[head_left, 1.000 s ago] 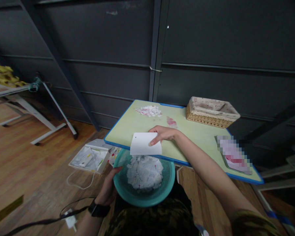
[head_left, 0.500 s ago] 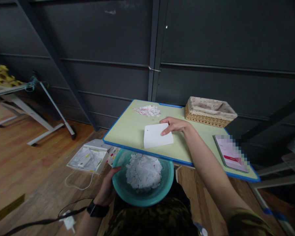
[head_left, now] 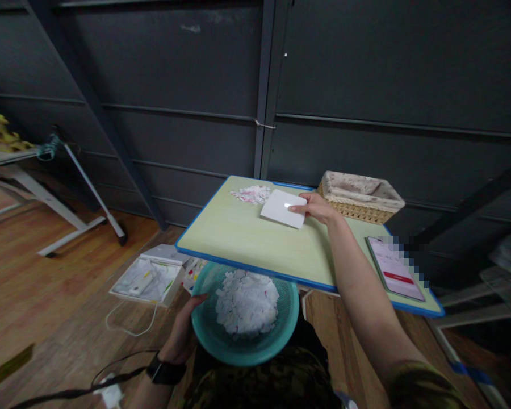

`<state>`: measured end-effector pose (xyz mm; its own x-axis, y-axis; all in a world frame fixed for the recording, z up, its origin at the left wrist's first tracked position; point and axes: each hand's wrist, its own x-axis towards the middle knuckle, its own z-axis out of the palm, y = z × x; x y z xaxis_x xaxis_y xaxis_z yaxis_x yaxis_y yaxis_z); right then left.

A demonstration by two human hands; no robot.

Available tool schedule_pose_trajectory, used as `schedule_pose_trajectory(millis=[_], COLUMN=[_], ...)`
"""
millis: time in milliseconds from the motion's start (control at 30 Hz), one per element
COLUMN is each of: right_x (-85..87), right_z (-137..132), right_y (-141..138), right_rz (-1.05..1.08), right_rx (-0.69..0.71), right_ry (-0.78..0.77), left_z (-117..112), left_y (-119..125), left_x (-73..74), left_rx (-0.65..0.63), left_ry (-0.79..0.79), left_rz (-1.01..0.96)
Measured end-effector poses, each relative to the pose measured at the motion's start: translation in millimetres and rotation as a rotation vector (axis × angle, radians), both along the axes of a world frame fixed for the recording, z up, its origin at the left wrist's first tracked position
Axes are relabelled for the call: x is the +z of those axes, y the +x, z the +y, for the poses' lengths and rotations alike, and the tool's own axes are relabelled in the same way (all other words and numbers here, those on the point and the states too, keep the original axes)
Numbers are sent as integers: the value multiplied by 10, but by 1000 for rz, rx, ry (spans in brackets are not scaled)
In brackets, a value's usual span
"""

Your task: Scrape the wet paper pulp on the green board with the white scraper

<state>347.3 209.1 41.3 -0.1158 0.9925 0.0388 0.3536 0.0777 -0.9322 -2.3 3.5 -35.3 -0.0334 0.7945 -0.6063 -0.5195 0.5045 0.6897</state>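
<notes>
Fingers of the left hand (head_left: 183,334) are curling over the near rim of the teal bowl (head_left: 243,353), gripping it and holding it just below the front edge of the table (head_left: 238,233), with a black watch (head_left: 166,370) sitting on that wrist. White paper scraps (head_left: 247,301) are lying heaped in the bowl. Farther out, the right hand (head_left: 317,207) is resting near the back of the tabletop, thumb and fingers pinching the right edge of the white card (head_left: 283,208). The card is lying slightly tilted, just beside a small pile of scraps (head_left: 249,194). A wicker basket (head_left: 360,196) is standing just behind that hand, and a phone (head_left: 394,275) is lying near the table's right edge. With the bowl gripped at one point of its rim and piled high, it could be tipping and spilling onto the wooden floor; light scraps swept wide of it could be scattering toward the open white box (head_left: 147,275). Nothing written is reading clearly: the phone is showing only a red band and a blurred patch.
</notes>
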Motion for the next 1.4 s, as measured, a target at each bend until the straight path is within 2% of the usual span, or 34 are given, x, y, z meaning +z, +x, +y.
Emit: schedule_pose_trajectory(millis=[67, 167, 267, 367, 467, 867, 1100, 1233, 1400], right_x=[-19, -36, -45, -57, -64, 105, 144, 157, 153], right_z=[54, 112, 104, 65, 47, -55, -75, -95, -98], right_y=[11, -16, -98, -196, -249, -258, -287, -314, -348], right_rz=[-2, -235, -550, -750, -850, -1001, -1063, -1066, -1080], right_rx=[-180, -399, -482, -463, -407, -480, -457, -480, -426], right_ry=[172, 402, 455, 443, 425, 308, 275, 288, 323], left_z=[1, 3, -1, -9, -11, -4, -10, -9, -9], left_y=[10, 21, 16, -11, -38, -15, 2, -8, -10], left_x=[12, 25, 19, -19, -61, -35, -9, -16, -8], left_rx=[11, 13, 4, -15, -42, -33, -46, -58, -67], left_ry=[-27, -45, -37, -31, -23, -8, -38, -16, -25], left_rz=[19, 51, 62, 57, 48, 80, 106, 86, 91])
